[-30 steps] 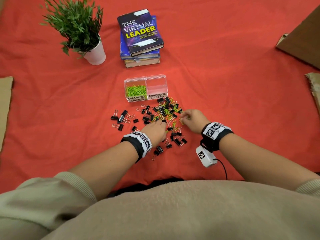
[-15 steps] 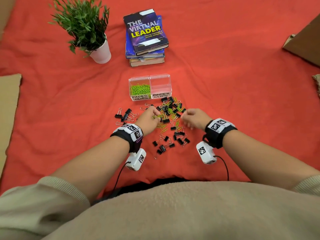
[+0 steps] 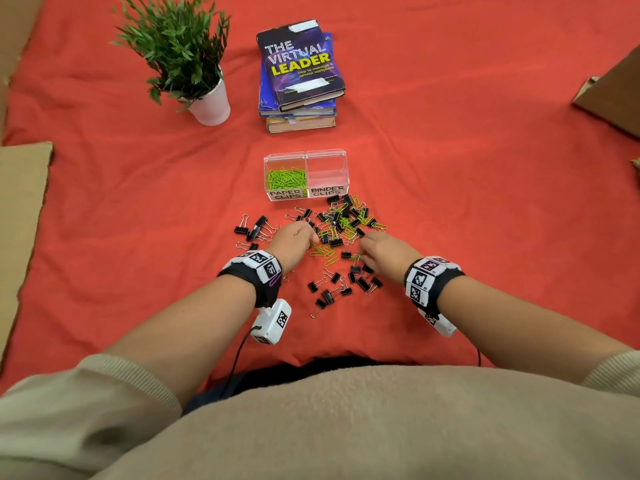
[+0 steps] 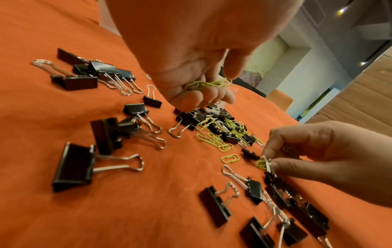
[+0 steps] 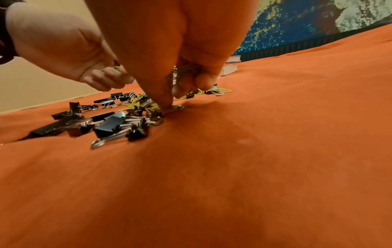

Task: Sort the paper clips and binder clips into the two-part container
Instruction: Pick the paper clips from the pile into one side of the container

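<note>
Red-orange cloth (image 3: 450,202) spread across the whole work surface, potted plant (image 3: 180,57) and book stack (image 3: 299,77) parked far back, well out of the way. Clear two-part container (image 3: 306,157) sitting just beyond the mess, labels facing forward, so probably placed there for short reaches. Green paper clips (image 3: 285,177) already piled in the left half; right half marked for binder clips looks bare. Plenty of black binder clips (image 3: 329,294) and loose green ones scattered on the cloth between both hands, so sorting looks roughly mid-way on paper clips and not started on binders. Left hand (image 4: 191,55) curled over a small bunch of green paper clips tucked against the palm, seemingly stockpiling before a trip to the box. Right hand (image 4: 331,154) down at the pile, thumb and forefinger pinching a green paper clip (image 4: 261,163) lying against a binder clip's wire handle, other fingers loosely bent with more clips apparently tucked underneath.
</note>
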A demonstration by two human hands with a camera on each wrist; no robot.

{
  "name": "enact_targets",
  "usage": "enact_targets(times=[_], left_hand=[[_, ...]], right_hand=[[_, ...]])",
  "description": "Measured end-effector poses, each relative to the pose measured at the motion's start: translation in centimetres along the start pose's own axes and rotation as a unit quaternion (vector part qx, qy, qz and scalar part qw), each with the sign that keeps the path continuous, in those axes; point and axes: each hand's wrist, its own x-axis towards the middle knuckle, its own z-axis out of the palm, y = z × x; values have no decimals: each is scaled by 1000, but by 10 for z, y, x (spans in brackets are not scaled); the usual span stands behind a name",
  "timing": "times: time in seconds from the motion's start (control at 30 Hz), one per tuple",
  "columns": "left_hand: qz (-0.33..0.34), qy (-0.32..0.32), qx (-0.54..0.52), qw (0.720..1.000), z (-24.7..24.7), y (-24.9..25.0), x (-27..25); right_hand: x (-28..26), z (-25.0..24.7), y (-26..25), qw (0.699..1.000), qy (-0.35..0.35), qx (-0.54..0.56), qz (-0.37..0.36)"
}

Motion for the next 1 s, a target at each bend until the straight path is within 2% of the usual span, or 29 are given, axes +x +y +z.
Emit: enact_targets(times=[0.1, 0.2, 0.27, 0.4, 0.5, 0.63, 0.7, 0.83, 1.0], left_hand=[[25, 7, 106, 994, 0, -2, 1], [82, 7, 274, 958, 0, -3, 0], [121, -10, 344, 931, 1, -5, -1], [155, -44, 420, 893, 3, -8, 1], [148, -62, 448, 879, 3, -8, 3], [149, -59, 442, 883, 2, -10, 4], [153, -52, 419, 893, -2, -13, 2], [164, -35, 318, 933, -15, -16, -6], [104, 18, 194, 975, -40, -12, -11]], right_hand=[[1, 0, 0, 1000, -8, 5, 4], [1, -14, -2, 995, -33, 75, 48], [2, -28, -2, 989, -36, 122, 78], [11, -60, -7, 978, -30, 186, 93], [27, -81, -15, 968, -27, 234, 90], [58, -106, -34, 963, -16, 253, 89], [80, -115, -47, 972, 8, 220, 83], [133, -122, -77, 989, 60, 107, 86], [176, -107, -100, 996, 41, 36, 64]])
